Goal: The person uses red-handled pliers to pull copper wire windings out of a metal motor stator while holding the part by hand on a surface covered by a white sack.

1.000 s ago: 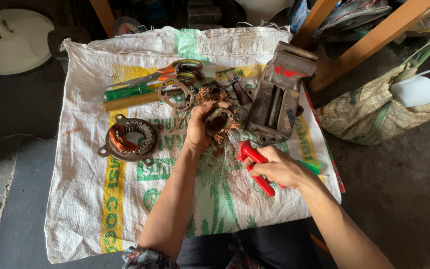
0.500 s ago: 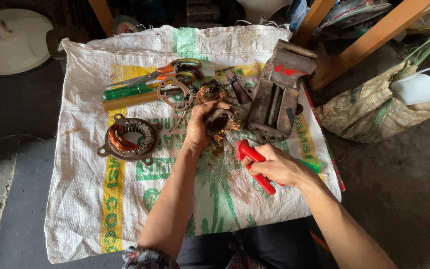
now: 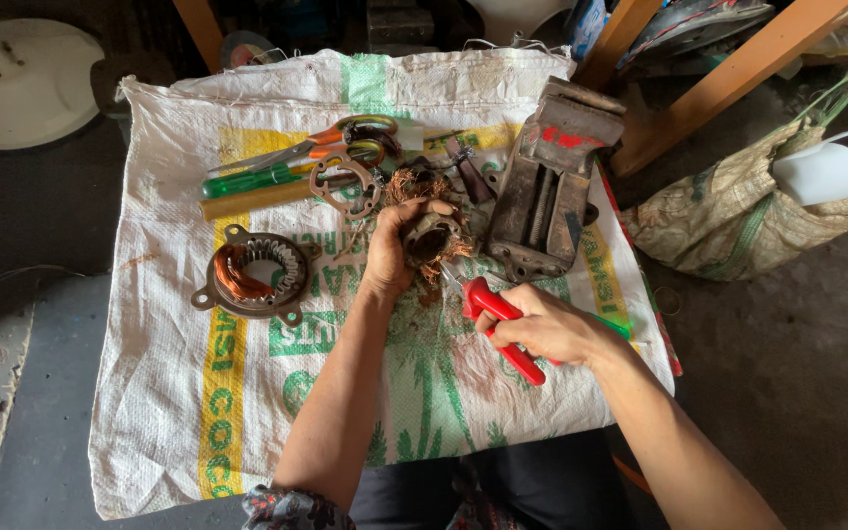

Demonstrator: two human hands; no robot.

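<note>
Gripped tight in the left hand (image 3: 392, 257), a wound motor stator (image 3: 431, 236) faces red-handled pliers (image 3: 499, 326) clasped by the right hand (image 3: 552, 329), nose just beside it; a cloth bag (image 3: 738, 211) holds a white jug (image 3: 819, 172).

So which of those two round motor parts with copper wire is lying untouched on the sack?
The flat ringed motor part left of the left hand; the other motor part is gripped in that hand.
</note>
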